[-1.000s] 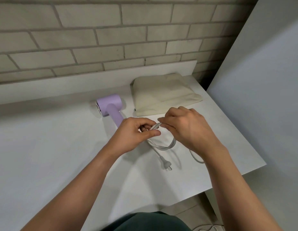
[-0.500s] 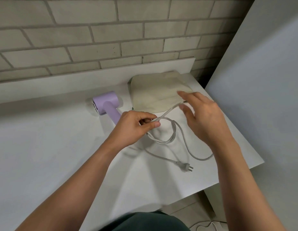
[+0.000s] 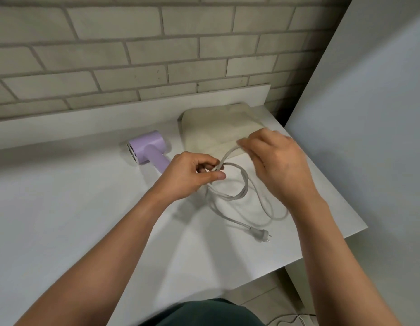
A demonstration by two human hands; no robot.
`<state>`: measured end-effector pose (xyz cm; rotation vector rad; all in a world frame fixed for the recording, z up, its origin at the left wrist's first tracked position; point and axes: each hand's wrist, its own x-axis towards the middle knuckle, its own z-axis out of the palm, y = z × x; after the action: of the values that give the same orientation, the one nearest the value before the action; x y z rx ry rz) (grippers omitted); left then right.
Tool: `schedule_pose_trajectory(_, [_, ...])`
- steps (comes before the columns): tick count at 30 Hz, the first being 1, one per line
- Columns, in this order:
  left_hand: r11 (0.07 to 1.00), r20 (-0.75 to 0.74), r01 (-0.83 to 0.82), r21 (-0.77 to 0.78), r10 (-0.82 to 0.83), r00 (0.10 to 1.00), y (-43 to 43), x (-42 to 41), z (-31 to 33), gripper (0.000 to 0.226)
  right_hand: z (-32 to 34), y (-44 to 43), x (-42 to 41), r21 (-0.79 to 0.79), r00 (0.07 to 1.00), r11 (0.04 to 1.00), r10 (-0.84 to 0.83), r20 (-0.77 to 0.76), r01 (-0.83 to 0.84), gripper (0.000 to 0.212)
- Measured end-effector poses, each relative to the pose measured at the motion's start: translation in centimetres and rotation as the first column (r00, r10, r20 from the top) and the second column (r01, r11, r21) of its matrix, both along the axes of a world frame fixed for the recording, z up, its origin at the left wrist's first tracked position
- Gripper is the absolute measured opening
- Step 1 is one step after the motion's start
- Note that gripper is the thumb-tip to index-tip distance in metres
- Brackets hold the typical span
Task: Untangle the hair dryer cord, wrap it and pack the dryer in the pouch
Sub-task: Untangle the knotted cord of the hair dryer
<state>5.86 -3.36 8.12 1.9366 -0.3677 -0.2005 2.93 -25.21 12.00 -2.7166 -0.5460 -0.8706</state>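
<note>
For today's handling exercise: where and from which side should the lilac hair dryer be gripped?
Probably by the handle, from above. The hair dryer lies flat on the table, its handle a slim cylinder pointing toward the left hand, with bare table on both sides.

On the table (image 3: 63, 220), dryer (image 3: 146, 150) left of pouch (image 3: 216, 128) — cord (image 3: 239, 191) and plug (image 3: 260, 234) in front.

Right hand (image 3: 280, 165) pulled away from left hand, now pinching cord (image 3: 230, 154) over pouch; plug (image 3: 260, 234) slid rightward across desk.
</note>
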Motion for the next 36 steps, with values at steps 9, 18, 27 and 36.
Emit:
schedule_pose_trajectory(9, [0.999, 0.080, 0.015, 0.040, -0.018, 0.997, -0.4, -0.8, -0.5, 0.007, 0.4, -1.6, -0.6, 0.071, 0.994, 0.994, -0.079, -0.081, 0.085, 0.033])
schedule_pose_trajectory(18, [0.999, 0.150, -0.025, 0.029, 0.020, 0.988, -0.3, -0.5, 0.4, 0.010, -0.8, 1.5, -0.2, -0.120, 0.986, 0.985, 0.110, -0.126, -0.125, 0.021])
schedule_pose_trajectory(27, [0.998, 0.008, -0.047, 0.031, 0.047, 0.999, 0.4, -1.1, -0.5, 0.011, -0.8, 0.8, 0.9, 0.344, 0.997, 0.936, -0.070, -0.026, 0.074, 0.024])
schedule_pose_trajectory(36, [0.995, 0.071, -0.054, 0.083, 0.048, 0.996, -0.3, -1.2, -0.5, 0.015, -0.3, -0.2, 0.5, 0.469, 0.988, 0.870, -0.144, -0.055, 0.153, 0.025])
